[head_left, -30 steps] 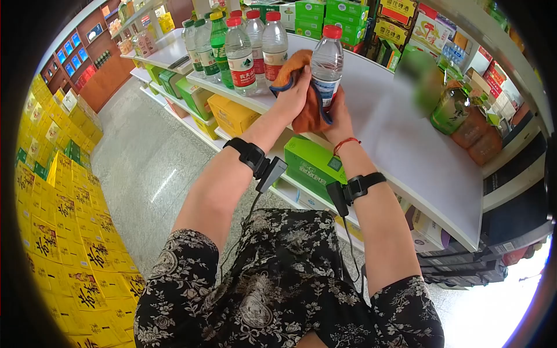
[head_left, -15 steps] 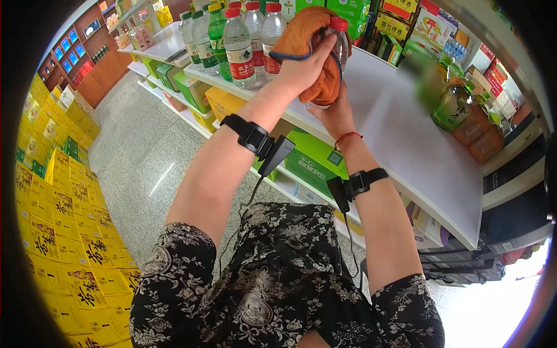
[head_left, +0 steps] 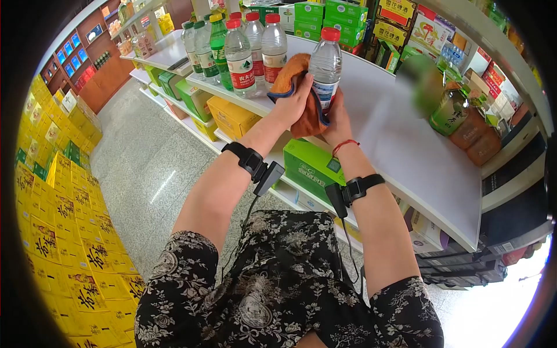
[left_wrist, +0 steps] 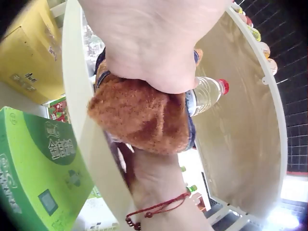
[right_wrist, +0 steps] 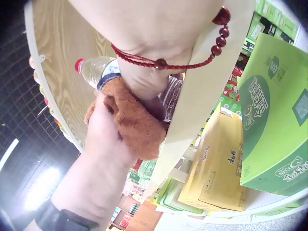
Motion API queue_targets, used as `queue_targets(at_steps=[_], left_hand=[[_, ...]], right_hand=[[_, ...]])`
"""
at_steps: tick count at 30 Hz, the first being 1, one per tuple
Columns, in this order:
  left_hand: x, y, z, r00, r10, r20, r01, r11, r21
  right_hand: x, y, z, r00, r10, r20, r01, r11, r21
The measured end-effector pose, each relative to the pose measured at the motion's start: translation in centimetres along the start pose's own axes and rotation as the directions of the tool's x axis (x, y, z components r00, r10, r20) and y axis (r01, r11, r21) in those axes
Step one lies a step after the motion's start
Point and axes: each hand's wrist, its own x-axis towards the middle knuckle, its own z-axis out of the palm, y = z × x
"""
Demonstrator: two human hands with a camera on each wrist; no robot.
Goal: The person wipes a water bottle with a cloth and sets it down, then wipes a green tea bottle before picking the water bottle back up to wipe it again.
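A clear plastic water bottle (head_left: 326, 65) with a red cap and a blue-white label stands nearly upright between both hands over the shelf's front part. My left hand (head_left: 294, 105) holds a brown-orange cloth (head_left: 309, 123) with dark blue edging against the bottle's left side. Low on the other side, my right hand (head_left: 337, 123) grips the bottle; a red bracelet circles that wrist. In the left wrist view the fluffy cloth (left_wrist: 144, 115) wraps the bottle's lower part, leaving the red-capped top (left_wrist: 209, 95) uncovered. The cloth hides many of the left fingers there.
Several bottles (head_left: 240, 65) with red, green and yellow caps stand close together left of the hands. The white shelf (head_left: 400, 145) runs to the right, towards large green-labelled bottles (head_left: 449, 113). Under it sit a green box (head_left: 310, 168) and a yellow box (head_left: 232, 118). Yellow cartons (head_left: 69, 232) are stacked at left.
Half a second ago the left hand and cloth were up around the bottle's upper part, just below the cap. They have come down to its lower part, and the bottle's top shows again.
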Motion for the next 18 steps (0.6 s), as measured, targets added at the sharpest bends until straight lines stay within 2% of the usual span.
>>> queue_targets(at_steps=[1, 2, 3, 5, 6, 8, 11, 12, 13, 15, 16, 17, 18], left_hand=[[0.7, -0.1, 0.0, 0.999, 0.019, -0.030, -0.018, 1.000, 0.026], [1.9, -0.4, 0.0, 0.985, 0.163, -0.050, -0.158, 0.983, 0.096], [3.1, -0.6, 0.0, 0.985, 0.163, -0.049, -0.158, 0.983, 0.094], [4.8, 1.4, -0.3, 0.878, 0.451, -0.163, -0.412, 0.883, 0.226], [5.4, 2.9, -0.6, 0.878, 0.450, -0.161, -0.413, 0.884, 0.221], [6.2, 6.5, -1.1, 0.939, 0.320, -0.128, -0.305, 0.944, 0.126], [6.3, 6.1, -0.3, 0.899, 0.407, -0.164, -0.376, 0.907, 0.190], [6.4, 5.5, 0.0, 0.894, 0.406, -0.189, -0.395, 0.914, 0.095], [6.2, 4.8, 0.3, 0.891, 0.419, -0.173, -0.410, 0.908, 0.087], [5.3, 3.3, 0.4, 0.942, 0.230, -0.246, -0.260, 0.960, -0.099], [4.7, 2.1, 0.5, 0.977, 0.086, -0.195, -0.135, 0.958, -0.252], [4.0, 0.8, 0.5, 0.991, -0.056, -0.120, 0.005, 0.921, -0.389], [3.3, -0.7, 0.5, 0.992, -0.064, -0.108, 0.032, 0.961, -0.273]], right_hand=[[0.1, 0.6, 0.0, 1.000, -0.001, -0.002, 0.001, 1.000, -0.001], [0.2, 1.7, 0.2, 0.986, -0.158, -0.052, 0.150, 0.979, -0.141], [0.4, 2.6, 0.2, 0.946, -0.315, -0.077, 0.282, 0.916, -0.284], [0.6, 2.7, 0.1, 0.956, -0.286, -0.062, 0.264, 0.935, -0.237], [0.6, 2.7, 0.0, 0.965, -0.259, -0.047, 0.246, 0.951, -0.187], [0.6, 2.7, -0.1, 0.966, -0.252, -0.052, 0.237, 0.950, -0.205], [0.2, 2.1, -0.1, 0.965, -0.255, -0.058, 0.239, 0.950, -0.198], [0.2, 1.8, -0.1, 0.962, -0.265, -0.067, 0.250, 0.952, -0.176], [0.1, 1.7, -0.1, 0.959, -0.268, -0.090, 0.249, 0.952, -0.176], [0.2, 1.8, 0.0, 0.980, -0.179, -0.089, 0.160, 0.968, -0.193], [0.7, 3.1, 0.0, 0.970, -0.234, -0.066, 0.220, 0.961, -0.168], [1.1, 3.5, 0.2, 0.977, -0.199, -0.076, 0.169, 0.942, -0.290], [1.2, 4.0, 0.5, 0.942, -0.320, -0.099, 0.296, 0.934, -0.201]])
